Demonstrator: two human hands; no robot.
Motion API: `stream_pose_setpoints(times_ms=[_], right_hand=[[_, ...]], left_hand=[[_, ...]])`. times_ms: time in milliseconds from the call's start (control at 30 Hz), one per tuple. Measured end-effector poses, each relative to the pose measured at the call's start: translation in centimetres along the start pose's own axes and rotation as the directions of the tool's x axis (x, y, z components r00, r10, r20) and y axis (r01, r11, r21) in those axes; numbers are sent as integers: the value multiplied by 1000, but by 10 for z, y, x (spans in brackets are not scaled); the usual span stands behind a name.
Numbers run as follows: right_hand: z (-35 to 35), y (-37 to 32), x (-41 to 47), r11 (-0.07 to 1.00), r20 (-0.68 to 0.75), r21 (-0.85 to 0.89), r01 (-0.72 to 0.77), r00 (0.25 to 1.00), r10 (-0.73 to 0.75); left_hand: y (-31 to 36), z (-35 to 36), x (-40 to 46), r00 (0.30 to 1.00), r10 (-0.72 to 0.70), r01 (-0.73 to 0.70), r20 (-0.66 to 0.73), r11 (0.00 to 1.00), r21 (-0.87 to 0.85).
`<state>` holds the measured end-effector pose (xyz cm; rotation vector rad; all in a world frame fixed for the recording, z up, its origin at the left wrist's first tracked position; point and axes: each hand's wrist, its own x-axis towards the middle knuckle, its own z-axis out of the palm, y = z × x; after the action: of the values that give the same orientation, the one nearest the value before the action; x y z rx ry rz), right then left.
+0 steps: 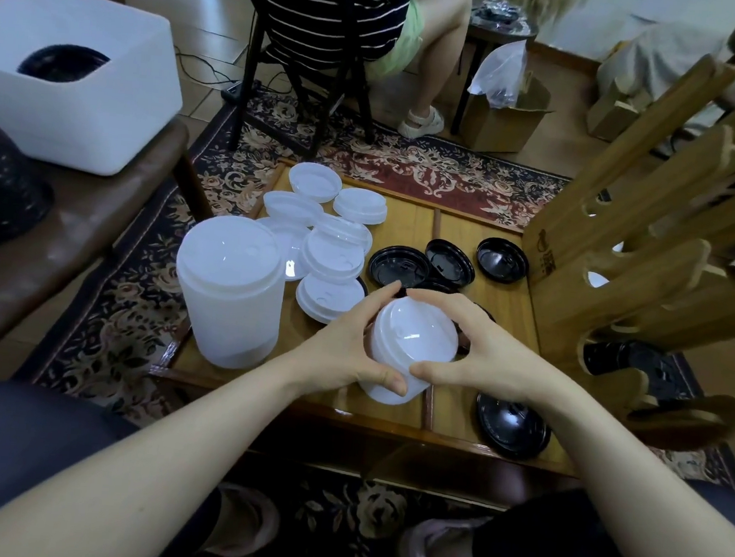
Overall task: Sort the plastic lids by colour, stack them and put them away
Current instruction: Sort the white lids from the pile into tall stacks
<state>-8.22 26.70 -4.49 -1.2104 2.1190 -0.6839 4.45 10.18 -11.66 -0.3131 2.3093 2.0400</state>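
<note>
**On a low wooden desk: white lids held, black lids waiting**

Under everything lies a patterned carpet [414, 167] in red and dark colours, on a tiled floor. On the carpet stands the low wooden desk [465, 237], with raised edges and dividing strips. To the left is a brown leather seat [98, 213] that carries a white plastic box [86, 80]; something dark lies inside the box. To the right a wooden rack [624, 237] with long slats leans over the desk. Behind the desk a person sits on a black chair [285, 74], and a cardboard box [501, 117] with a plastic bag stands near.

On the desk, at the left, stands a tall stack of white lids [228, 293]. Just behind it loose white lids [313, 217] lie in a group, some overlapping. Loose black lids [446, 262] lie toward the right, and one black lid [512, 426] lies at the near edge.

In the middle, the left hand [347, 351] and the right hand [474, 348] both hold a short stack of white lids [414, 334], with fingers curled around its sides.
</note>
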Motion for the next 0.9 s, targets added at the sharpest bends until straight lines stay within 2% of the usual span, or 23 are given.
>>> stream_pose_setpoints(times_ms=[267,433,667,800,900], right_hand=[[8,-8,6,994,-93,-70,-79,993,73],[11,-9,4,991,-90,-56,-120,989,115],[20,-6,2,986,-107,127,-107,987,121],[16,-7,-3,930,41,319,-183,983,179],[16,-6,-5,857,100,440,-266,964,248]], left_hand=[[-1,1,1,1000,-6,7,-16,999,40],[0,1,0,1000,5,-4,-11,999,45],[5,8,-8,998,26,-22,-60,998,58],[9,11,-13,996,37,-30,-87,997,72],[8,12,-18,997,22,-19,-79,999,42]])
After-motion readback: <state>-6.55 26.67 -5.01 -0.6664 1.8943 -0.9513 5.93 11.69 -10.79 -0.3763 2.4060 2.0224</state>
